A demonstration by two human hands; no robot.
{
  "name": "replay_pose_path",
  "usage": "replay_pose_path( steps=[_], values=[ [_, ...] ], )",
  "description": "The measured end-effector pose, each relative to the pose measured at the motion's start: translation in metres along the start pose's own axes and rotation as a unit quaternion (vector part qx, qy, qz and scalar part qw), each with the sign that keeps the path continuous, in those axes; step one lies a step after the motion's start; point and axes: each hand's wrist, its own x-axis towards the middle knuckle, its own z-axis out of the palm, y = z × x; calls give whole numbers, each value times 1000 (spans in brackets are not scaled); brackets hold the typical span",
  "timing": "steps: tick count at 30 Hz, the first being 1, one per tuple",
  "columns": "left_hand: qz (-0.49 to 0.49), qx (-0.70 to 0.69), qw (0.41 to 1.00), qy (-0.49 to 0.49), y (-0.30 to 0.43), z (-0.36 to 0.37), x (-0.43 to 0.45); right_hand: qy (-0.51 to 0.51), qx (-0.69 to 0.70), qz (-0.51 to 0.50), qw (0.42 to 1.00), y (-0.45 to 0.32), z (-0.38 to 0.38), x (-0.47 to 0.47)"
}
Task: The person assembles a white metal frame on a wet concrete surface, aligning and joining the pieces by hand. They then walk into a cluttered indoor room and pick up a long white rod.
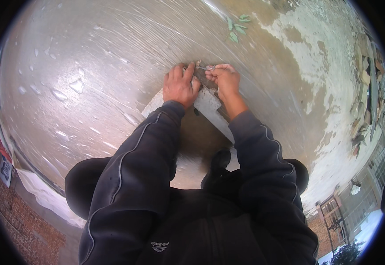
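My left hand (180, 85) presses palm down near the corner of a pale, angled flat piece (211, 109), its fingers spread over the tip. One arm of that piece runs down left under my sleeve, the other down right towards my right forearm; its material is unclear. My right hand (228, 79) pinches a thin metal wire or nail (211, 68) between thumb and fingers, just right of my left fingertips. A small brownish scrap (198, 63) sits by the left index fingertip. What lies beneath my left palm is hidden.
Wrinkled clear plastic sheeting (119, 66) with shiny wet patches covers the ground. A green leafy sprig (237, 28) lies on it ahead. Piled rubble and boards (366, 89) line the right edge. My black shoe (220, 160) is close below the angled piece. Brickwork (30, 228) shows lower left.
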Motion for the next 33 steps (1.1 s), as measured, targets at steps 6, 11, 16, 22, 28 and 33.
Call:
replay_pose_path(
  steps=[6,11,16,22,28,33],
  values=[
    [0,-1,1000,10,2,0,1,-56,-256,-71,962,-20,-14,7],
    [9,-1,1000,12,-1,2,0,-144,-555,-66,817,-65,-5,22],
    [13,-15,1000,20,0,2,0,-184,-649,-122,728,-68,-1,25],
    [27,-14,999,31,-4,5,-1,-277,-690,-241,624,-69,0,29],
    [31,-8,999,32,0,5,1,-334,-720,-257,551,-66,-6,38],
    [21,-1,999,32,-3,5,-1,-315,-698,-244,596,-62,-5,1]
  ],
)
